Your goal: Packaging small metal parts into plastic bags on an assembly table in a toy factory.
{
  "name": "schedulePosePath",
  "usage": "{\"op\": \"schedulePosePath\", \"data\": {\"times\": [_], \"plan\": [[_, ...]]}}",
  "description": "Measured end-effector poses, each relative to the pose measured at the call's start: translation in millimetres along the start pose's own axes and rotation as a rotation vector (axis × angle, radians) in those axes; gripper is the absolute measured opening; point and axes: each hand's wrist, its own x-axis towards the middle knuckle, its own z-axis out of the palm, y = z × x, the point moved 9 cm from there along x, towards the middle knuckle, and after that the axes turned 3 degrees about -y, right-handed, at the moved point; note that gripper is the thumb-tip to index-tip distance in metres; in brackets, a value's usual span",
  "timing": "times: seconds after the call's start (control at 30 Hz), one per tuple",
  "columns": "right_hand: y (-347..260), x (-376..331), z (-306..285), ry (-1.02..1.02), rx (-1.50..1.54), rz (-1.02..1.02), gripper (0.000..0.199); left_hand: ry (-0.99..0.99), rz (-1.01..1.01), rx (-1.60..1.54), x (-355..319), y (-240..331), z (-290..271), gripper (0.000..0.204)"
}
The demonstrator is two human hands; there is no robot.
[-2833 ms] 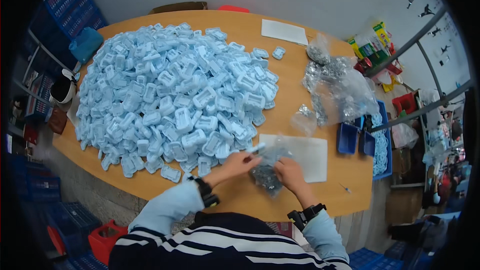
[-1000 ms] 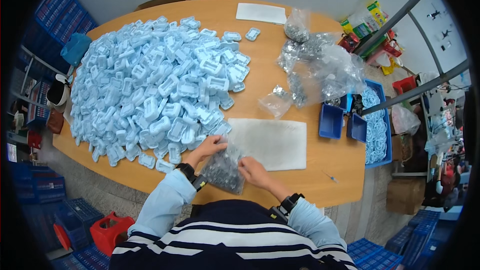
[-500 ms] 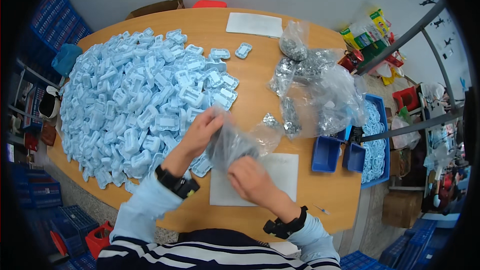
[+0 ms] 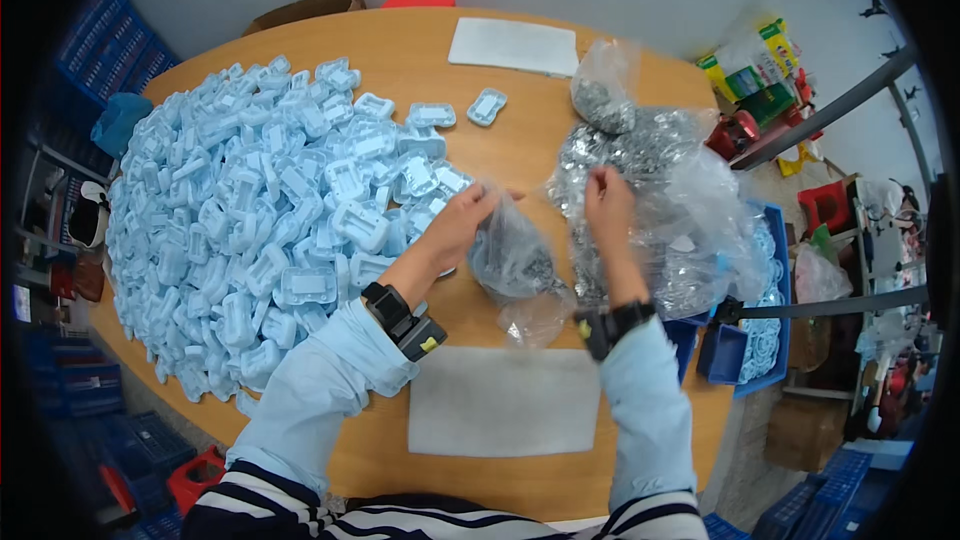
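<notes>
My left hand (image 4: 462,222) grips the top of a clear plastic bag (image 4: 518,272) that holds small dark metal parts and hangs just above the wooden table (image 4: 520,145). My right hand (image 4: 608,205) is raised to the right of that bag, fingers pinching clear plastic film at the edge of a heap of filled clear bags (image 4: 665,205). A large pile of light blue plastic parts (image 4: 270,210) covers the left half of the table, right beside my left hand. A white foam sheet (image 4: 505,402) lies under my forearms.
A second white sheet (image 4: 512,44) lies at the table's far edge. Blue bins (image 4: 745,340) with light blue parts stand at the right edge. Two loose blue parts (image 4: 460,112) lie apart from the pile. Blue crates (image 4: 90,40) and shelves surround the table.
Both hands lifted the bag of metal parts from the near edge toward the table's middle. My right hand has let go of it and reached to the heap of bags on the right.
</notes>
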Motion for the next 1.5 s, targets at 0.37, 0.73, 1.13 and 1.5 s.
{"op": "schedulePosePath", "data": {"times": [0.37,0.73,1.13,1.5], "plan": [[40.5,46.1,96.8,-0.481,-0.656,-0.109,0.021,0.023,0.083,-0.124,35.6,28.0,-27.2,0.033],[12.4,-86.0,28.7,-0.499,-0.059,0.263,0.022,-0.057,0.084,-0.262,89.5,4.6,25.3,0.031],[17.6,-206.6,28.5,-0.500,0.446,0.202,0.019,0.039,0.277,0.789,-21.8,-10.0,35.3,0.031],[-4.2,-308.5,-34.3,-0.477,0.323,0.372,0.021,-0.006,0.055,1.599,-286.5,-156.2,40.4,0.072]]}}
